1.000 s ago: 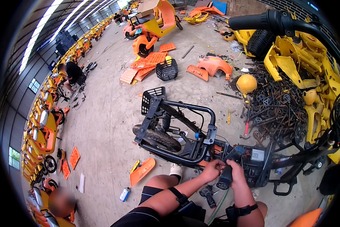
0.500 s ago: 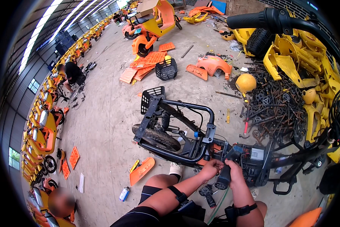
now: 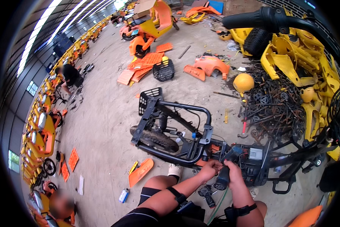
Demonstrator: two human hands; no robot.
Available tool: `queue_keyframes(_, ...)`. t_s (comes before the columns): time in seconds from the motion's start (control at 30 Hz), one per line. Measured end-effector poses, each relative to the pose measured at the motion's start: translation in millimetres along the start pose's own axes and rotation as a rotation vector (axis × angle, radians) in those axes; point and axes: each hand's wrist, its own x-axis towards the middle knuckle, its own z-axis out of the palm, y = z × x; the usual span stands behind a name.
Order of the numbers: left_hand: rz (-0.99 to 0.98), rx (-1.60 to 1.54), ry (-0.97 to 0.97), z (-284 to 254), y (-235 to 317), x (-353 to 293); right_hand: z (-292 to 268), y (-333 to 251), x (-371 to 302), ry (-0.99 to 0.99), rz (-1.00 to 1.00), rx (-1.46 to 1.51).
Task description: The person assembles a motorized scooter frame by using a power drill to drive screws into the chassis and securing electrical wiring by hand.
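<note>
Big shed w/ a dusty gray floor (image 3: 101, 125). Rt hand (image 3: 235, 174) is wrapped around the dark power tool (image 3: 223, 177), at the near edge of the black bike frame (image 3: 206, 135). L hand (image 3: 211, 169) is right next to it, fingers curled; can't tell if they hold anything. If the tool jerks, it might nip my L fingers b/c they're so close. Can't see a clamp on the frame, so a hard push could rock it. Also, the green strip (image 3: 218, 204) might snag, & the small drill (image 3: 207, 195) on the floor could get kicked.
</note>
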Motion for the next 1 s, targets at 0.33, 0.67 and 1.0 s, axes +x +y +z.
queue_keyframes(0.33, 0.016, 0.032, -0.042, -4.2, -8.1, 1.8, 3.4, -4.8, -8.5, 0.047, 0.002, -0.033)
queue_keyframes(0.67, 0.029, -0.025, -0.050, -2.3, -20.6, 10.4, 5.3, -10.2, -5.5, 0.039, 0.054, -0.011)
queue_keyframes(1.0, 0.194, 0.069, 0.062, -2.0, -23.7, 11.6, 12.7, -13.8, -2.2, -0.014, 0.044, -0.049)
